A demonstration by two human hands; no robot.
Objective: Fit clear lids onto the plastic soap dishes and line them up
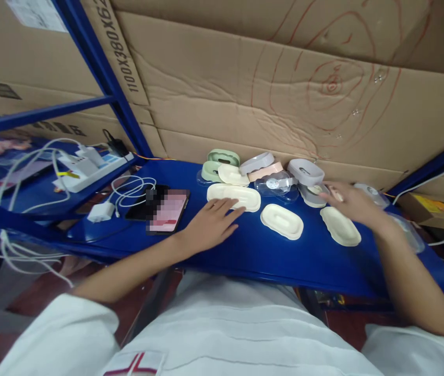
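With 12 pointing to the cardboard [202,99] and 6 to the wearer, three cream trays lie on the blue table [241,256]. The middle tray [282,222] sits flat, its long axis running from 10 to 4. At 10 o'clock from it, the left tray [241,192] lies closer to crosswise, its long axis near the 9-to-3 line, the 3 o'clock end dipping slightly toward the wearer. At 3 o'clock, just apart from the middle one, the right tray [341,227] points from 10 to 4, a little more steeply. The left hand [212,224] reaches in from 8, palm down, fingers spread and loose over the left tray's near edge; contact is unclear. The right hand [350,201] comes from 4 over the right tray's far end, beside a grey box [306,171]; its fingers are blurred, so I cannot tell whether they grip anything. A pink box [264,171] and clear covers [272,184] lie around 12 from the middle tray, green boxes [224,156] toward 11, and a phone [170,209] at 9.
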